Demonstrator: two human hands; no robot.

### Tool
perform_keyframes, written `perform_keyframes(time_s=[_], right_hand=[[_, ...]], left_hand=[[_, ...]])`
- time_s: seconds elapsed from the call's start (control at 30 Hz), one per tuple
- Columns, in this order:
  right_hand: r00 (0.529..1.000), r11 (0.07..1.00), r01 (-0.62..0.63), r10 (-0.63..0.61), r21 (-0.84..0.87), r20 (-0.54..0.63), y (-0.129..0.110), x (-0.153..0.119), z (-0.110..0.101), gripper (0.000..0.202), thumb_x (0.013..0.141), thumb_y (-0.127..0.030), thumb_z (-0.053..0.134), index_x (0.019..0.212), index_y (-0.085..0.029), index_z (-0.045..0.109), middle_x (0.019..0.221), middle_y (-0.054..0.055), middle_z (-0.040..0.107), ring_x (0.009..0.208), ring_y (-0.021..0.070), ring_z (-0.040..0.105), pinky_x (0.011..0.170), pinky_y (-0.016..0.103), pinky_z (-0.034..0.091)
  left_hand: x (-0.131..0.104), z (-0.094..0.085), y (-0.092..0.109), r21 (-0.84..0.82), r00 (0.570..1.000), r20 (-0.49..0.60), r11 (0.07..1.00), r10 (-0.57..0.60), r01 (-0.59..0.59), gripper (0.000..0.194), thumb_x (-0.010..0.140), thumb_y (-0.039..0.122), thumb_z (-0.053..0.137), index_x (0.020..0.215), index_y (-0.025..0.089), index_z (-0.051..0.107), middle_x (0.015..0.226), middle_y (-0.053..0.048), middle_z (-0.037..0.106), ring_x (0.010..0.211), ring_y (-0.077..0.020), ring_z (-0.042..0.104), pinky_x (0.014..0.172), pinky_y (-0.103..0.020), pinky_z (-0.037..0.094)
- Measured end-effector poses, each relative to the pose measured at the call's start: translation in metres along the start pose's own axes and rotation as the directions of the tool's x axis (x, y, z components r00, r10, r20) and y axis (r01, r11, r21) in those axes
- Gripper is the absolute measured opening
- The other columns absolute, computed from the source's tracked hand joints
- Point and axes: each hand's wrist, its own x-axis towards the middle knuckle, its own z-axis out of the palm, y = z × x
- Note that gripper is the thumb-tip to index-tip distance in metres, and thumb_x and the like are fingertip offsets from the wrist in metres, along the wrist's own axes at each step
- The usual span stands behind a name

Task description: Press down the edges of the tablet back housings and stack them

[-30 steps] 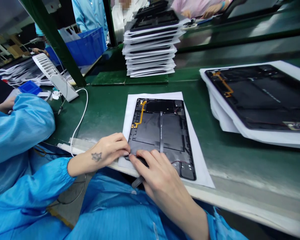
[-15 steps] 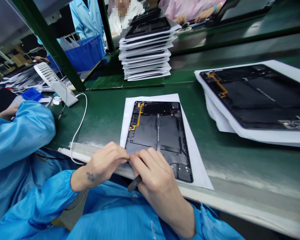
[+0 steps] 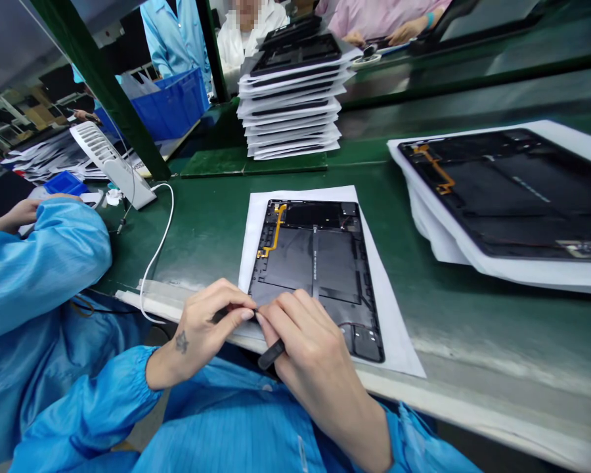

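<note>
Head camera: taking the open black tablet shell [image 3: 337, 263] as the middle of the dial, with twelve pointing away from the person, it lies on a white sheet [image 3: 396, 338] at the near edge of the green worktop [image 3: 201, 243]. An orange flex cable [image 3: 278, 228] runs along its upper part, toward eleven o'clock. The left hand [image 3: 209, 318] sits between eight and nine, its thumb and forefinger pinched together at the tips; what, if anything, lies between those fingers is too small to tell. The right hand [image 3: 310, 338] is at six, covering part of the shell's near edge, its fingers curled around a dark tool [image 3: 272, 355] whose blunt end sticks out below the palm. The leading fingers of both hands meet just beside the shell's near left corner. A second open shell [image 3: 512, 197] rests on paper sheets [image 3: 433, 230] between two and three. At twelve stands a tall stack [image 3: 293, 112] of shells interleaved with paper. A white fan-like device [image 3: 111, 167] leans at ten, its white cord [image 3: 165, 236] looping toward the near edge, and a co-worker's blue sleeve [image 3: 39, 263] fills nine.
</note>
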Motion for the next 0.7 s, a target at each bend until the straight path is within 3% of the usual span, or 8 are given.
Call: perform_keyframes(time_s=[0.17, 0.3, 0.7], right_hand=[[1.000, 0.999, 0.012, -0.012, -0.039, 0.003, -0.001, 0.002, -0.002, 0.023, 0.100, -0.009, 0.047, 0.082, -0.015, 0.061, 0.079, 0.004, 0.055, 0.076, 0.0200, 0.043, 0.067, 0.034, 0.033], [1.000, 0.999, 0.020, -0.021, -0.047, -0.009, 0.001, 0.003, -0.006, 0.017, 0.103, -0.015, 0.048, 0.099, -0.013, 0.064, 0.087, 0.006, 0.062, 0.079, 0.0207, 0.048, 0.070, 0.033, 0.037], [0.989, 0.985, 0.112, -0.097, -0.133, 0.111, 0.004, -0.002, -0.007, 0.030, 0.098, -0.005, 0.039, 0.108, -0.012, 0.066, 0.093, 0.008, 0.064, 0.081, 0.0219, 0.051, 0.068, 0.033, 0.040]], left_hand=[[0.003, -0.004, 0.003, 0.057, 0.999, 0.049, 0.998, 0.013, -0.016, 0.006, 0.099, 0.015, 0.061, 0.097, 0.019, 0.065, 0.089, -0.001, 0.067, 0.081, -0.0111, 0.064, 0.074, -0.021, 0.050], [0.010, -0.011, -0.001, 0.129, 0.993, 0.117, 0.991, 0.024, -0.039, 0.008, 0.101, 0.014, 0.057, 0.096, 0.018, 0.062, 0.089, -0.001, 0.065, 0.082, -0.0104, 0.061, 0.075, -0.020, 0.049], [0.003, -0.014, -0.020, 0.370, 0.939, 0.280, 0.880, 0.199, -0.297, 0.011, 0.102, 0.009, 0.049, 0.102, 0.014, 0.059, 0.091, -0.006, 0.062, 0.084, -0.0171, 0.054, 0.075, -0.030, 0.048]])
